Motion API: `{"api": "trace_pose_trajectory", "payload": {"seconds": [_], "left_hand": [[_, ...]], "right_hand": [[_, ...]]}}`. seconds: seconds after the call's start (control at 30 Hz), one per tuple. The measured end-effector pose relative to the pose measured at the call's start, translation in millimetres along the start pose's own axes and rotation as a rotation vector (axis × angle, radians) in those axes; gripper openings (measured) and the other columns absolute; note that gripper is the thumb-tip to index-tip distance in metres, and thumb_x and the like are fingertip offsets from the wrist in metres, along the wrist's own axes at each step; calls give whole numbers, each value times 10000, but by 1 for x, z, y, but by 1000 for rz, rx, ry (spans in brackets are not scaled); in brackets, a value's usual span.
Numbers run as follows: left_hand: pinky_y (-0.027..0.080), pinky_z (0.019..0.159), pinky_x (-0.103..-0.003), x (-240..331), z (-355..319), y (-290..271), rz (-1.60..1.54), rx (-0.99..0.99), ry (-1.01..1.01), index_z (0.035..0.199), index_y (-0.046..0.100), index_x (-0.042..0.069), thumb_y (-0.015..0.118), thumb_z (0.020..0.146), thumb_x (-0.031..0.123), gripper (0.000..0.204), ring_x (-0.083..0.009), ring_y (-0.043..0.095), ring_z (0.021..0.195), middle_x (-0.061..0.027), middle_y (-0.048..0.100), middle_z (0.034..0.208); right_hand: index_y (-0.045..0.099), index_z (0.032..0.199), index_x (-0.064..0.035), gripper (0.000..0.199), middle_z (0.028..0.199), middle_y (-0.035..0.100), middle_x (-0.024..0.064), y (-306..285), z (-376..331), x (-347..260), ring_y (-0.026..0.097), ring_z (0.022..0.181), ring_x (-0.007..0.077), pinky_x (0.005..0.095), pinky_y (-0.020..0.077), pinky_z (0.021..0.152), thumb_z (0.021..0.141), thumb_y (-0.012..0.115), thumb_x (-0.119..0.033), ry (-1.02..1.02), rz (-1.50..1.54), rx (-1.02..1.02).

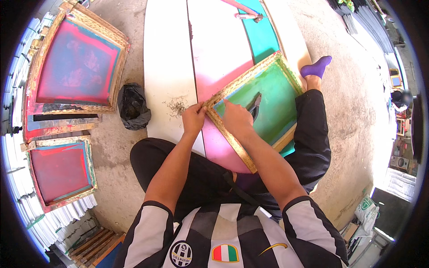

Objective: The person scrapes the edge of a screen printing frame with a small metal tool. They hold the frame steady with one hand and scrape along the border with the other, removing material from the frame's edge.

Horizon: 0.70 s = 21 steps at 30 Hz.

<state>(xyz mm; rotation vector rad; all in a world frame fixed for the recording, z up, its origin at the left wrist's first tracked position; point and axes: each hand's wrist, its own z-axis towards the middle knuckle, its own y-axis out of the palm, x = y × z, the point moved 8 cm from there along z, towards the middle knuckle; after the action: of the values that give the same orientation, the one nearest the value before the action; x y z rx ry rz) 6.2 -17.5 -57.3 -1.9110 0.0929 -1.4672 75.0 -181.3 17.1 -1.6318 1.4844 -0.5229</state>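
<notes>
A wooden silk-screen frame (pixel 232 145) with green-stained mesh (pixel 279 100) lies tilted across my lap and the boards. My left hand (pixel 193 119) is closed at its left corner, thumb and fingertips pressed against the wood; whether something small is pinched there is hidden. Over the mesh by that corner, my right hand (pixel 237 118) has its index finger stretched out to the mesh edge, its other fingers mostly out of sight. Dark-handled pliers (pixel 255 106) rest on the mesh just right of that hand. Small thin bits (pixel 177 106), like pulled staples, lie scattered left of my left hand.
A crumpled black plastic bag (pixel 133 107) sits on the concrete floor to the left. Beyond it stand other framed screens, a larger one (pixel 78 62) and a smaller one (pixel 60 172). A red-handled tool (pixel 243 6) and a cutter (pixel 248 17) lie at the boards' far end.
</notes>
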Motion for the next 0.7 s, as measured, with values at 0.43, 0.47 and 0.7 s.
{"api": "trace_pose_trajectory", "payload": {"seconds": [0.43,0.47,0.7], "left_hand": [[550,813,-378,-1,2,-1,38,45,52,1159,738,13,719,904,183,308,-328,723,894,-204,740,1026],[550,811,-377,-1,2,-2,48,46,48,1158,739,13,720,904,185,307,-329,722,890,-204,741,1022],[544,838,-385,5,1,3,-7,0,34,1196,728,34,713,914,229,343,-333,726,919,-228,735,1042]], "right_hand": [[612,1394,-182,400,1076,729,216,26,2,34,719,896,429,515,568,861,1017,497,-246,-114,259,167],[620,1386,-180,392,1088,729,211,24,0,30,720,907,425,513,566,866,1019,500,-248,-103,157,141],[505,1489,-183,457,1110,726,223,67,39,68,713,1030,390,487,569,900,1037,500,-252,-391,696,388]]}}
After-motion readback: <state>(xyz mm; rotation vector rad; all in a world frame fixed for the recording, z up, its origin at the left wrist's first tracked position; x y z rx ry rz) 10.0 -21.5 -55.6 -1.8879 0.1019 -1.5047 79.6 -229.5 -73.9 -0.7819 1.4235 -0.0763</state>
